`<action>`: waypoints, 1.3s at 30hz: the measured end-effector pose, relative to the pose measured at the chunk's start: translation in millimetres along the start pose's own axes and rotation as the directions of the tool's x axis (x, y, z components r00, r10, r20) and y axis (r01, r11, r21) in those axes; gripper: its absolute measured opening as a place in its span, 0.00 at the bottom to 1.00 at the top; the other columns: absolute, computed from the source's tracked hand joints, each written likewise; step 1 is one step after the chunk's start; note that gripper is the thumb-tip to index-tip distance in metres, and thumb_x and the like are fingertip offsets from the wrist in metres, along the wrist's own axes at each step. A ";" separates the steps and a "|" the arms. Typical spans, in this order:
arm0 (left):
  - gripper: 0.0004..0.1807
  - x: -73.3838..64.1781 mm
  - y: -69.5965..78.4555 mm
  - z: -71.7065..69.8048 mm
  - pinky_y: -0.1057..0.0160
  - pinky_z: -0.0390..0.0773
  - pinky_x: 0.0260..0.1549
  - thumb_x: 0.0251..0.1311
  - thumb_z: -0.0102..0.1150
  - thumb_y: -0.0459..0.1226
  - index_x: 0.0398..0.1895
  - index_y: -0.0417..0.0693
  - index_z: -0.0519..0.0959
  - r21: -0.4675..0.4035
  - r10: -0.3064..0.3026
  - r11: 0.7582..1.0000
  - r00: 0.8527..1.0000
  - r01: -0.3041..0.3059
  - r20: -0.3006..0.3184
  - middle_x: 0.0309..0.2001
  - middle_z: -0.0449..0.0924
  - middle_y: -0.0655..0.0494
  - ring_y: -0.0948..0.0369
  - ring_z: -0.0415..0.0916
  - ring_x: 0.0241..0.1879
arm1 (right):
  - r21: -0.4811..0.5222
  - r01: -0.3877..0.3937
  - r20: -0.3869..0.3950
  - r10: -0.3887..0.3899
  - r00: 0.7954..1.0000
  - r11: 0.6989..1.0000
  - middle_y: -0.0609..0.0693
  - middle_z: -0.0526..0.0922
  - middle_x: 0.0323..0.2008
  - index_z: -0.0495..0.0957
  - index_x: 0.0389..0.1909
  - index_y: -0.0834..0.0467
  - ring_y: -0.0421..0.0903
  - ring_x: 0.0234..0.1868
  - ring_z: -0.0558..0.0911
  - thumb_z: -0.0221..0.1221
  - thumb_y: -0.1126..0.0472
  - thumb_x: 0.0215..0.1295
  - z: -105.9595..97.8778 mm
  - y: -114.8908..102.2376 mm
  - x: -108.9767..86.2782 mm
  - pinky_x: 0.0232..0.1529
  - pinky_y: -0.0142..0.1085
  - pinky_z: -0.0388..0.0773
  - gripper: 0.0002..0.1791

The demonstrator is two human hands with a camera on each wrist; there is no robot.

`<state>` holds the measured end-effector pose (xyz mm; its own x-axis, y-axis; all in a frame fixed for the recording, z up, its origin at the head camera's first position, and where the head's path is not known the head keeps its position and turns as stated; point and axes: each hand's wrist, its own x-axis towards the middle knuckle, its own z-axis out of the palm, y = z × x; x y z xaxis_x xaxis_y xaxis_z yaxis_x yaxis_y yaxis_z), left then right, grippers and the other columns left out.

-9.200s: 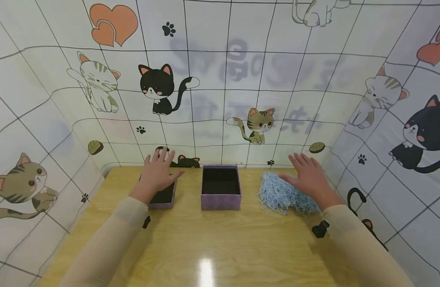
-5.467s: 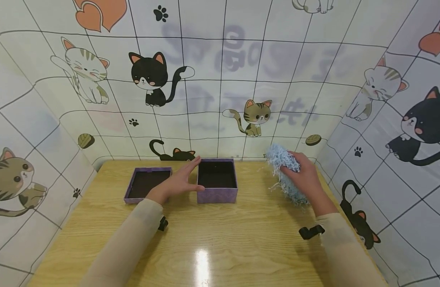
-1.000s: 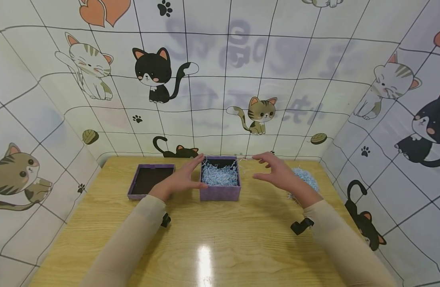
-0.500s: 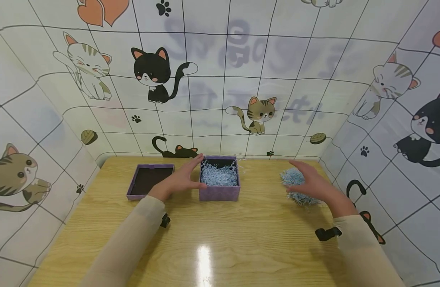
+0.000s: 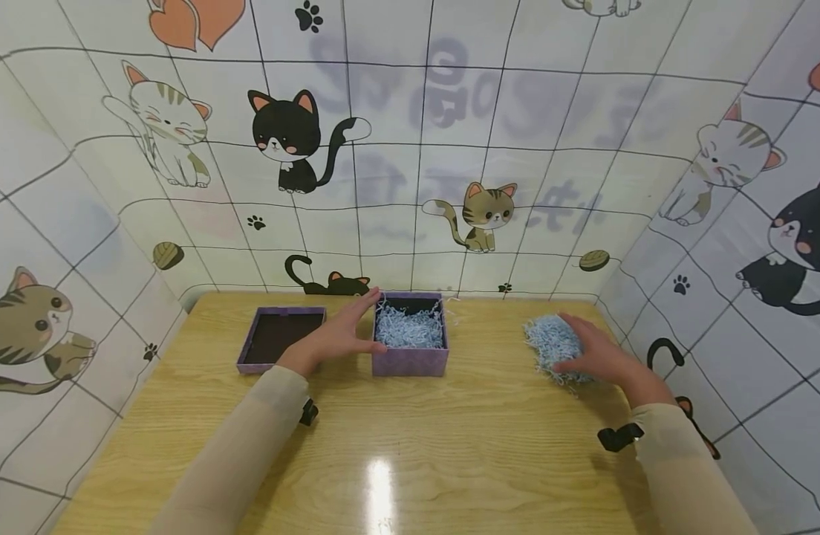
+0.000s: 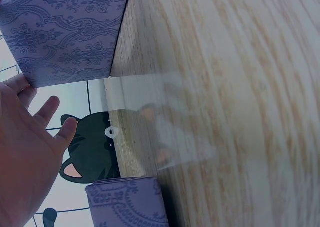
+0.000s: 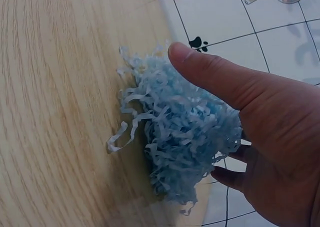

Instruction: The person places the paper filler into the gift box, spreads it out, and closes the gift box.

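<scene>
In the head view, an open purple box (image 5: pixel 410 362) stands at the middle of the table. Light blue shredded paper (image 5: pixel 410 327) fills much of it, and the dark inside shows at the back. My left hand (image 5: pixel 333 338) holds the box at its left side, index finger at the back corner and thumb at the front one. To the right sits a pile of blue shredded paper (image 5: pixel 550 342). My right hand (image 5: pixel 604 357) grips this pile from the right; in the right wrist view the thumb (image 7: pixel 210 77) lies across it, and the fingertips are partly hidden behind it.
A shallow purple lid (image 5: pixel 246 360) with a dark inside lies left of the box, partly behind my left hand. Loose paper strands (image 5: pixel 453 299) lie by the box's right back corner. A cat-print cloth (image 5: pixel 410 171) encloses the wooden table (image 5: pixel 410 446) behind and at both sides.
Some shredded paper has gone from the right pile into the box since the earliest frames. My right hand has moved from beside the box rightward to the pile. My left hand stays at the box.
</scene>
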<state>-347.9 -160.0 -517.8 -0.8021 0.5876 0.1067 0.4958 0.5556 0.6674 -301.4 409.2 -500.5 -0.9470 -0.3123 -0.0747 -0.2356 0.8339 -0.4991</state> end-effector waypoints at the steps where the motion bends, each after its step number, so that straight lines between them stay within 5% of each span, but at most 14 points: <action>1: 0.69 0.2 0.5 0.3 0.29 0.47 0.81 0.62 0.77 0.65 0.94 0.54 0.44 -0.001 0.001 1.000 1.000 -0.001 0.002 0.92 0.37 0.53 0.47 0.38 0.89 | 0.020 -0.002 0.000 0.002 1.000 1.000 0.76 0.51 0.84 0.47 0.90 0.64 0.81 0.82 0.50 0.82 0.46 0.63 1.1 3.0 -0.4 0.73 0.79 0.54 0.69; 10: 0.69 2.2 -2.0 3.0 0.30 0.48 0.82 0.62 0.77 0.65 0.94 0.56 0.44 0.015 -0.006 1.000 1.000 0.006 0.002 0.92 0.37 0.55 0.48 0.38 0.89 | 0.051 -0.039 0.003 0.039 0.999 0.998 0.77 0.46 0.85 0.45 0.91 0.61 0.81 0.83 0.46 0.82 0.45 0.61 7.9 19.2 4.7 0.73 0.81 0.50 0.70; 20: 0.69 1.7 -2.0 2.2 0.31 0.48 0.82 0.61 0.78 0.64 0.94 0.55 0.44 0.023 -0.014 1.000 1.000 0.013 0.004 0.92 0.38 0.55 0.48 0.39 0.89 | 0.017 -0.031 -0.025 0.031 0.999 0.999 0.77 0.52 0.83 0.50 0.89 0.63 0.81 0.81 0.52 0.83 0.45 0.60 20.6 28.8 15.6 0.75 0.78 0.53 0.68; 31: 0.69 1.7 0.3 2.4 0.30 0.48 0.81 0.61 0.77 0.65 0.94 0.54 0.45 0.026 -0.013 1.000 1.000 0.013 0.000 0.92 0.38 0.55 0.47 0.38 0.89 | 0.003 -0.061 -0.062 0.061 0.996 0.998 0.83 0.52 0.81 0.60 0.84 0.67 0.84 0.80 0.50 0.78 0.54 0.68 32.2 38.8 16.7 0.71 0.81 0.56 0.52; 39: 0.68 1.9 1.0 1.1 0.29 0.47 0.81 0.61 0.77 0.65 0.94 0.54 0.45 0.018 -0.023 1.000 1.000 0.023 -0.002 0.92 0.37 0.57 0.47 0.37 0.89 | 0.032 -0.065 -0.152 0.070 0.986 0.997 0.77 0.66 0.74 0.64 0.82 0.68 0.78 0.74 0.66 0.74 0.59 0.72 37.5 39.2 17.4 0.72 0.75 0.63 0.45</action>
<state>-348.6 -157.7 -517.8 -0.8138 0.5736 0.0932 0.4833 0.5790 0.6566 -318.9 419.4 -553.8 -0.9833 -0.1808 0.0227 -0.1660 0.8373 -0.5210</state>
